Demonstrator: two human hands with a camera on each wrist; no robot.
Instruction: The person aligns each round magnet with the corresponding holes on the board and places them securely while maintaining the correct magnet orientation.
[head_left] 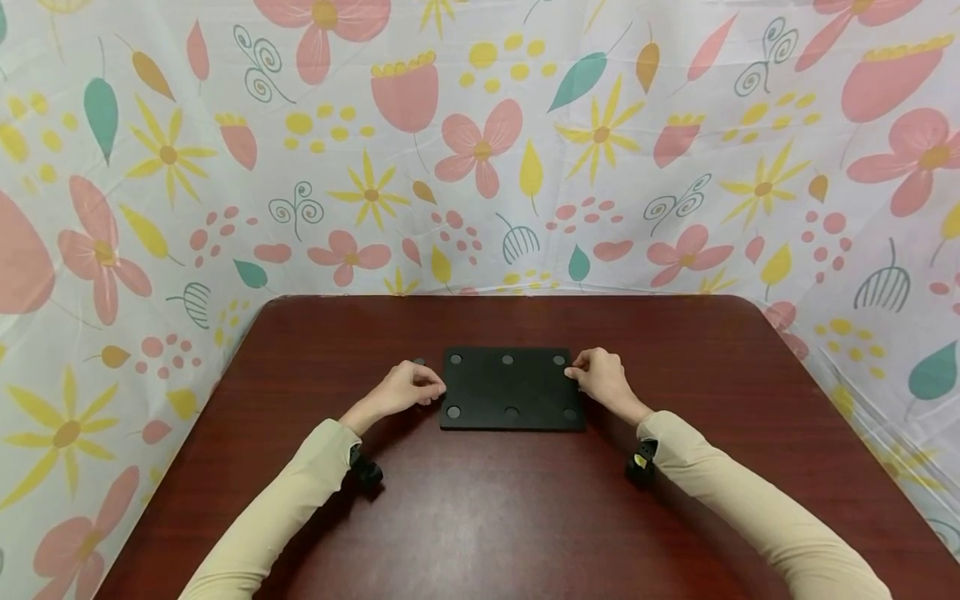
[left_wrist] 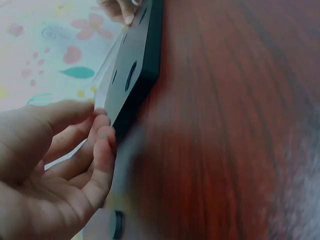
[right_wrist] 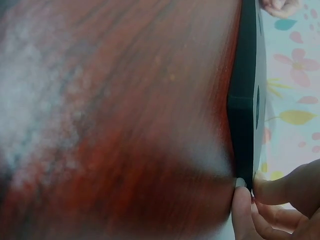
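A flat black rectangular board [head_left: 517, 387] lies across the table, with rows of several round grey or dark spots on its top. At its left edge, the left hand [head_left: 408, 387] pinches the side between thumb and fingertips. The right hand [head_left: 602, 379] grips the opposite edge near the far right corner, thumb above and index finger against the side. Close up in the right wrist view, the board's thick dark side [right_wrist: 242, 125] shows, with the right thumb [right_wrist: 275, 190] on top. A small dark disc [left_wrist: 118, 225] lies beside the left hand.
The reddish-brown wooden table [head_left: 487, 517] has rounded far corners. A floral-patterned cloth [head_left: 480, 217] hangs behind it and along both sides. Black wrist-worn devices [head_left: 365, 471] sit below both cream sleeves.
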